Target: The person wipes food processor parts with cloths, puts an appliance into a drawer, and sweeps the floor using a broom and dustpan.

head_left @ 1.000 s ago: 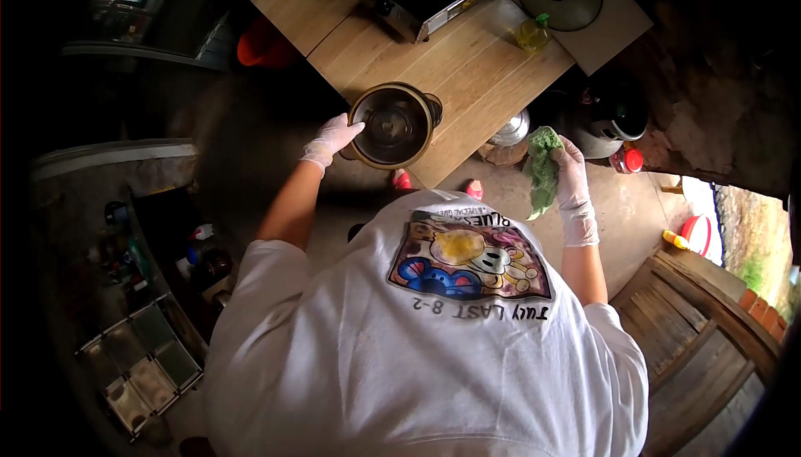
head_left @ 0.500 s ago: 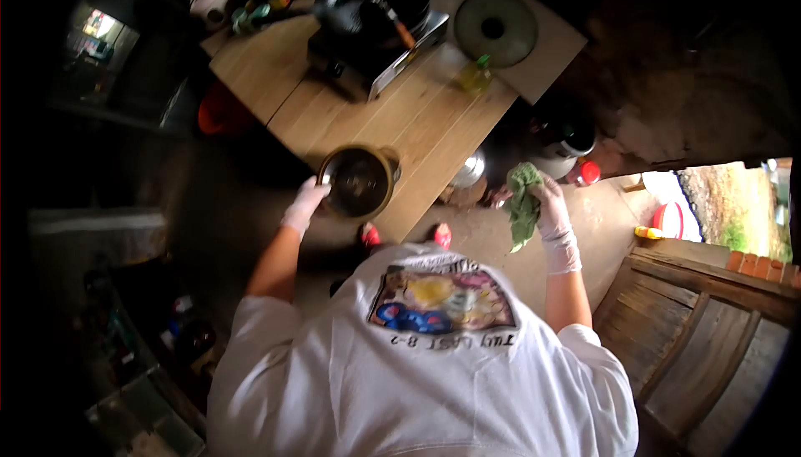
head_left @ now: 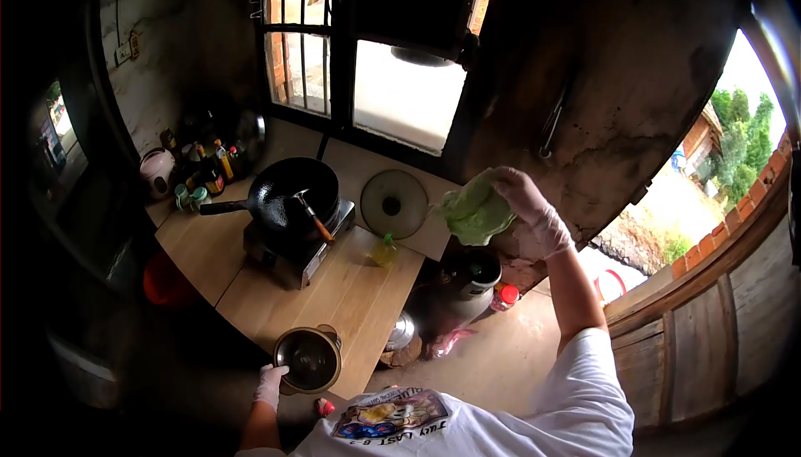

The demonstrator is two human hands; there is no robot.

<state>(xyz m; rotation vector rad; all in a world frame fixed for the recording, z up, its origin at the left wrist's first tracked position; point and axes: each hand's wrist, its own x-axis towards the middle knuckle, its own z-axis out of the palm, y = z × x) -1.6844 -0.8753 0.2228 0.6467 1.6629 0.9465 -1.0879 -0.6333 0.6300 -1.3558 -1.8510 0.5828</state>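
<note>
My gloved left hand (head_left: 269, 384) is closed on the near side of a round brown pot (head_left: 288, 353) with a dark inside, at the table's near corner. The pot's open mouth faces up toward me, and a loop handle shows on its far side. Raised to the right, my gloved right hand (head_left: 526, 198) grips a green cloth (head_left: 477, 211) by one edge. The cloth hangs spread out in the air, beyond the table's right side.
On the wooden table (head_left: 275, 307), a black wok (head_left: 292, 194) with a wooden-handled utensil (head_left: 315, 219) sits on a portable stove (head_left: 304, 269). A lid (head_left: 392, 204), a yellow-green bottle (head_left: 385, 250) and several condiment bottles (head_left: 221, 161) stand around it. A red-lidded jar (head_left: 506, 296) is on the floor side.
My view has tilted up toward the window. My right hand has lifted the cloth higher, and the bunched cloth has spread open. My left hand still holds the pot.
</note>
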